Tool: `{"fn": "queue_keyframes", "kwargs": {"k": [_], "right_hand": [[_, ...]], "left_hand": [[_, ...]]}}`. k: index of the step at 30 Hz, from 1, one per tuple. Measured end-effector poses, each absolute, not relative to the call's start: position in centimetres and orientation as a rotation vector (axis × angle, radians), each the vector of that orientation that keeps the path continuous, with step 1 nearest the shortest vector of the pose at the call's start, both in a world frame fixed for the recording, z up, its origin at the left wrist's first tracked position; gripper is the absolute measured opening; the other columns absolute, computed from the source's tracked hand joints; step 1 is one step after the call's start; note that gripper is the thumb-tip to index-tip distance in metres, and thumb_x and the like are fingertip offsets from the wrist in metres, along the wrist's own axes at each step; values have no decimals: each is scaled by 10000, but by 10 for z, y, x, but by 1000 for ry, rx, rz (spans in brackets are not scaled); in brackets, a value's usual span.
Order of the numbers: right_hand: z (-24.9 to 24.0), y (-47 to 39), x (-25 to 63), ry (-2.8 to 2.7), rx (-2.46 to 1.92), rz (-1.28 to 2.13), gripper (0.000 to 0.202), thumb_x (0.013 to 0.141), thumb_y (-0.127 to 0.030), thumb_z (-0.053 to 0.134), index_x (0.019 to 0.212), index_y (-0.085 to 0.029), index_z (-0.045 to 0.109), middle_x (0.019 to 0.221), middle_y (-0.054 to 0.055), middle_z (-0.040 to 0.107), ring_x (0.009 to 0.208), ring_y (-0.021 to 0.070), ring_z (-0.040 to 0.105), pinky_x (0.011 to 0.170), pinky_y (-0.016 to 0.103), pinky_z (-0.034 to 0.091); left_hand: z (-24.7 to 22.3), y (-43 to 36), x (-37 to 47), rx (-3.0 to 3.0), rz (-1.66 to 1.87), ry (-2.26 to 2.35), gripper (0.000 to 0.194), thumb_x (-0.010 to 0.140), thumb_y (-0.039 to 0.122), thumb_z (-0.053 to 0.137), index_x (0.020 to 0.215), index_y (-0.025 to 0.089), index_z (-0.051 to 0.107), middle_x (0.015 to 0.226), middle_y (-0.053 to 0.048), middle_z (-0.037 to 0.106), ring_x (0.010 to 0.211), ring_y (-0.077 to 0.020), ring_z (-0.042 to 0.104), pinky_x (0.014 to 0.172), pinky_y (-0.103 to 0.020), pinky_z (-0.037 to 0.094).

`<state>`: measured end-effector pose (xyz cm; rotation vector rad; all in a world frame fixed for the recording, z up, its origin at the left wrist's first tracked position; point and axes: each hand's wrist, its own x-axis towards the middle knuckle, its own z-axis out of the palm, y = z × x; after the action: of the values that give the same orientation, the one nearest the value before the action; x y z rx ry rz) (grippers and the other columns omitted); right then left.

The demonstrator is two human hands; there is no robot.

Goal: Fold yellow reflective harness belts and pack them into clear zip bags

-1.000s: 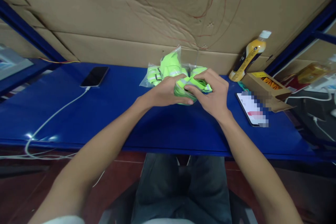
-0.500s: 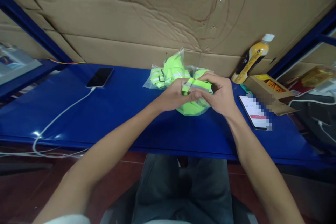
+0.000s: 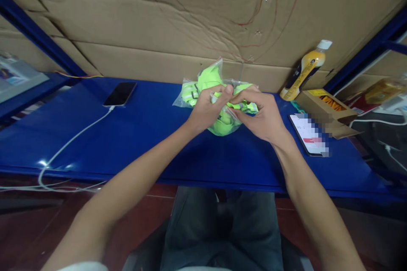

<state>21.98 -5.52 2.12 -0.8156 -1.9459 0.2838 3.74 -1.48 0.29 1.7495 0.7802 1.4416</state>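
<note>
A clear plastic bag (image 3: 223, 126) holding folded neon yellow-green fabric is between my hands, just over the blue table. My left hand (image 3: 206, 111) pinches the bag's top edge from the left, thumb pointing up and right. On the other side my right hand (image 3: 265, 114) grips the rim between thumb and fingers. Fingers partly cover the bag's mouth. Behind them lie more clear bags of the same bright fabric: an upright one (image 3: 210, 77), one at its left (image 3: 189, 93) with grey reflective strips, and another (image 3: 246, 89) partly hidden by my right hand.
On the blue table (image 3: 133, 144) a dark phone (image 3: 120, 94) lies left with a white cable (image 3: 79, 135). At right are a lit phone (image 3: 307, 135), an open cardboard box (image 3: 330, 108) and a leaning yellow drink bottle (image 3: 305, 70). A cardboard wall (image 3: 159, 29) rises behind.
The fabric's striped part, on top between my hands before, now sits lower in the bag. My left thumb has moved up, and my fingers have shifted to the bag's rim.
</note>
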Motion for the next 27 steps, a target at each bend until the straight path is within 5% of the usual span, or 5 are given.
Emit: {"fn": "queue_keyframes", "kwargs": {"k": [5,11,14,19,27], "right_hand": [[25,-66,218,-2198,-913,56,154,1015,-186,662,957,-248,790,980,41,808,1039,281,595,995,494,460],[21,-73,218,-2299,-890,108,302,1095,-342,645,1364,-289,771,1565,141,611,1425,367,537,1187,615,445],[16,-72,215,-2253,-961,75,374,1110,-373,619,1462,-313,728,1483,171,604,1463,393,499,1172,620,451],[6,-66,213,-2319,-1026,313,392,1160,-375,504,1479,-235,683,1054,103,642,1008,272,625,920,419,519],[9,-68,212,-2417,-967,46,350,1102,-378,621,1402,-217,698,1167,127,656,1036,274,631,925,396,475]], "left_hand": [[7,-20,34,1888,1499,871,746,1050,862,438,763,219,686,699,-22,601,728,-190,600,762,-361,512],[6,-9,19,1860,1586,746,816,1083,860,252,901,243,755,871,-78,741,840,-221,710,749,-375,536],[4,-7,15,1854,1685,674,787,1090,845,287,924,245,770,883,-77,748,834,-224,713,738,-383,520],[1,-18,16,1940,1702,718,628,1129,730,418,942,243,767,852,-69,741,774,-211,697,717,-385,509],[10,-14,18,1835,1588,797,760,1064,853,403,746,232,706,718,-82,723,791,-232,719,712,-380,553]]}}
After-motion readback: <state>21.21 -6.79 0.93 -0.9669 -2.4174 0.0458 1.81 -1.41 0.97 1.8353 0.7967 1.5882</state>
